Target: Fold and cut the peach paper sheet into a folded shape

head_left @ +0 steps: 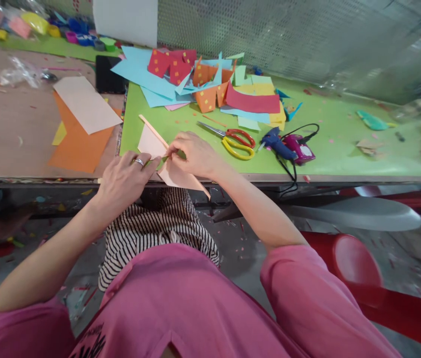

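Observation:
A pale pink sheet of paper (151,141) lies at the front edge of the green-covered table, with a narrow folded strip along its far side. My left hand (123,176), with a ring on one finger, presses its fingers together on the paper's left part. My right hand (193,153) pinches the folded edge near the middle, its fingertips close to the left ones. One corner of the paper sticks out past the table edge below my right wrist. Scissors (233,139) with red and yellow handles lie to the right of my right hand, apart from it.
A blue glue gun (278,144) with a black cord rests beside a purple box (302,149). Behind are cut coloured papers (253,102). On the left lie orange paper (79,146), another pink sheet (87,104) and a black flat object (109,74). A red stool (356,258) stands below right.

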`<state>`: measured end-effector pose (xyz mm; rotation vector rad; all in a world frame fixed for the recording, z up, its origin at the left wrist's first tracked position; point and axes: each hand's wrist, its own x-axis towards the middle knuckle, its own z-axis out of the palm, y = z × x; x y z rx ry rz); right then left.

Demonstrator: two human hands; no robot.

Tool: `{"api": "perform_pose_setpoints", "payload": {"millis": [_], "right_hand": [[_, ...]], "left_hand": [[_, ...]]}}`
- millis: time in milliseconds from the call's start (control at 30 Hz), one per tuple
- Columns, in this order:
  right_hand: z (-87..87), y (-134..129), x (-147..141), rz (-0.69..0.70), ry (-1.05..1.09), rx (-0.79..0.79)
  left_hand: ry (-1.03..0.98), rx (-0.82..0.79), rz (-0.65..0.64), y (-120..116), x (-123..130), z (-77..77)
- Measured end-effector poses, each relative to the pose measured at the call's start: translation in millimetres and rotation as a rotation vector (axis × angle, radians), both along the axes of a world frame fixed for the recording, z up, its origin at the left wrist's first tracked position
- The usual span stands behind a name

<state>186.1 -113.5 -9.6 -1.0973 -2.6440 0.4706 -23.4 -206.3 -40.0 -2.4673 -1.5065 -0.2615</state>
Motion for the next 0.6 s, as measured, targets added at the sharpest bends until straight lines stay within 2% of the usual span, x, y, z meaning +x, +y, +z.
{"api": "perform_pose_setpoints", "payload": {"millis": [400,600], "right_hand": [[-2.6,-2,0,0.004,0.013,-0.018],[-3.1,-1,1,-0.01,0.038,-0.022]], "left_hand": [[-0.116,-0.057,-0.1,12,-12,0.4],[-0.054,-0.099,-0.127,17,-18,3.1]]}}
